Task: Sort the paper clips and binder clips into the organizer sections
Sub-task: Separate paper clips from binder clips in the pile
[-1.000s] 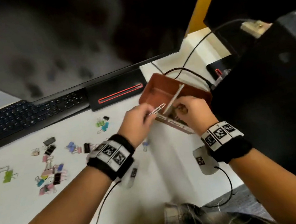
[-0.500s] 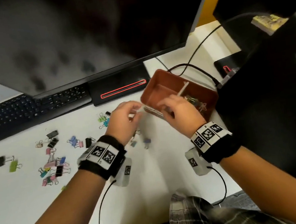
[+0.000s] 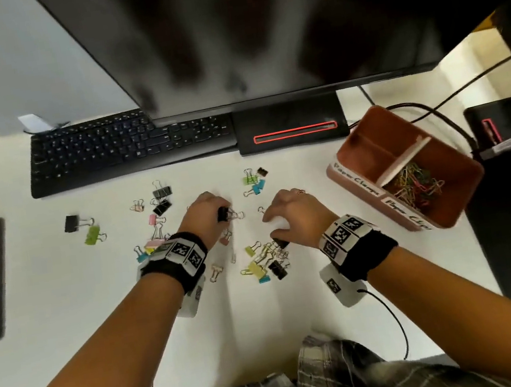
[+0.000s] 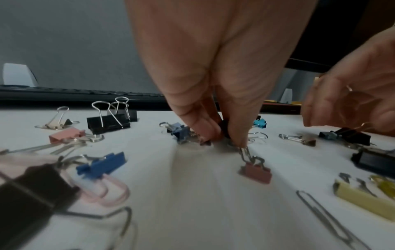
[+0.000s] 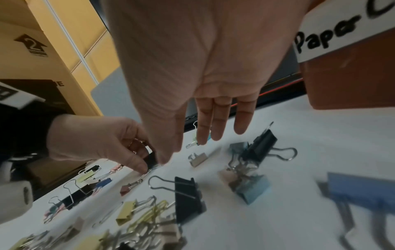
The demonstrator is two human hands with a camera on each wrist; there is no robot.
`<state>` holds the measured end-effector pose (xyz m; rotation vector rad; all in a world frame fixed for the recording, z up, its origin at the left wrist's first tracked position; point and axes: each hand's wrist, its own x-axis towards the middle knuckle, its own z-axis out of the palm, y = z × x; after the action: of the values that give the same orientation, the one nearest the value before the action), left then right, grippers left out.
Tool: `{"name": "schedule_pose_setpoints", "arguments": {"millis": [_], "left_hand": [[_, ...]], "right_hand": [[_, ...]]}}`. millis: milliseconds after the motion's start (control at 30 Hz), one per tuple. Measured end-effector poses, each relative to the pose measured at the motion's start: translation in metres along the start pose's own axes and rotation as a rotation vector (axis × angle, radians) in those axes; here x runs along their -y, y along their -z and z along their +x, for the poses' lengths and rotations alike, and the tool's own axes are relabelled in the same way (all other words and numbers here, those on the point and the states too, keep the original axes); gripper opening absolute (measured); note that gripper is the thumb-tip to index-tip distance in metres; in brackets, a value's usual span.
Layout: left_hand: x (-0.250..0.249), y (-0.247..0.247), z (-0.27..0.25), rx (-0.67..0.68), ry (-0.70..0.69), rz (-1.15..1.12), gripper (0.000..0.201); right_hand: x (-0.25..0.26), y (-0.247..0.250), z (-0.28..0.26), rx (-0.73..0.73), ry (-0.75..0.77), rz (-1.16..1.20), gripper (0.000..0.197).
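Head view: left hand (image 3: 207, 215) grip pinches half-hidden black binder clip (image 3: 223, 213); right hand (image 3: 295, 212) slack.

Keyboard (image 3: 127, 146): behind binder clips (image 3: 257, 261)
Organizer (image 3: 447, 197): right of clips, on desk (image 3: 67, 320)
Paper clips (image 3: 418, 184): in organizer's near section

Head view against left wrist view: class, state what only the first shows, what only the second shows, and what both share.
Only the head view shows the brown organizer on the desk, with coloured paper clips piled in its near section and its far section bare, plus the monitor.

Only the left wrist view shows the small pink binder clip lying just below the fingertips, and a long silver paper clip nearby.

Both show the left hand pinching a black binder clip, the right hand, the keyboard and scattered binder clips.
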<state>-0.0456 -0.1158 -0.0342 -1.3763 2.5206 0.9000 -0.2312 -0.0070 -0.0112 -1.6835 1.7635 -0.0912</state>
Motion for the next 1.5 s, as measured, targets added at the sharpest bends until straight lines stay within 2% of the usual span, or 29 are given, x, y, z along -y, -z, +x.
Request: {"name": "schedule_pose_setpoints", "arguments": {"millis": [133,200,267,433,533,600,700,767,833,967,1100,1267,1400,1500], "left_hand": [[0.011,0.01,0.0,-0.105,-0.006,-0.128,0.037],[0.016,0.014,-0.001,-0.167,0.006,-0.164,0.043],[0.02,0.017,-0.005,-0.189,0.006,-0.156,0.042],[0.022,0.011,-0.03,-0.114,-0.001,-0.13,0.015],[0.02,0.002,-0.033,-0.077,0.03,-0.153,0.022],[0.014,-0.003,-0.027,-0.063,0.011,-0.132,0.024],[0.003,-0.008,-0.015,-0.035,-0.028,-0.056,0.031],[-0.002,-0.011,-0.009,0.006,-0.026,-0.006,0.04],[-0.003,-0.013,-0.005,0.027,-0.026,0.016,0.045],[-0.001,-0.016,-0.004,0.014,-0.051,-0.05,0.031],[0.001,-0.015,-0.005,0.042,-0.028,-0.162,0.013],[-0.003,-0.011,-0.002,0.066,-0.017,-0.069,0.007],[-0.005,-0.008,0.0,0.101,-0.047,0.015,0.007],[-0.009,-0.003,0.0,0.125,-0.093,0.056,0.007]], "right_hand": [[-0.001,-0.011,-0.011,0.049,0.03,-0.016,0.042],[0.0,-0.018,-0.016,0.059,0.025,-0.083,0.038],[0.001,-0.022,-0.017,0.002,-0.008,-0.072,0.028],[-0.011,-0.015,-0.018,-0.142,-0.171,-0.067,0.018],[-0.013,-0.012,-0.023,-0.234,-0.225,-0.108,0.022],[-0.001,-0.016,-0.025,-0.291,-0.167,-0.1,0.023],[0.021,-0.032,-0.021,-0.165,-0.055,-0.007,0.027],[0.027,-0.043,-0.016,-0.077,-0.067,0.021,0.033],[0.025,-0.05,-0.01,-0.049,-0.129,0.061,0.037],[0.018,-0.051,-0.004,-0.065,-0.159,0.132,0.025],[0.011,-0.046,-0.007,-0.036,-0.204,0.131,0.021],[0.006,-0.036,-0.009,-0.009,-0.24,0.192,0.019],[-0.006,-0.028,-0.017,-0.148,-0.229,0.252,0.014],[-0.016,-0.026,-0.022,-0.194,-0.227,0.24,0.011]]}}
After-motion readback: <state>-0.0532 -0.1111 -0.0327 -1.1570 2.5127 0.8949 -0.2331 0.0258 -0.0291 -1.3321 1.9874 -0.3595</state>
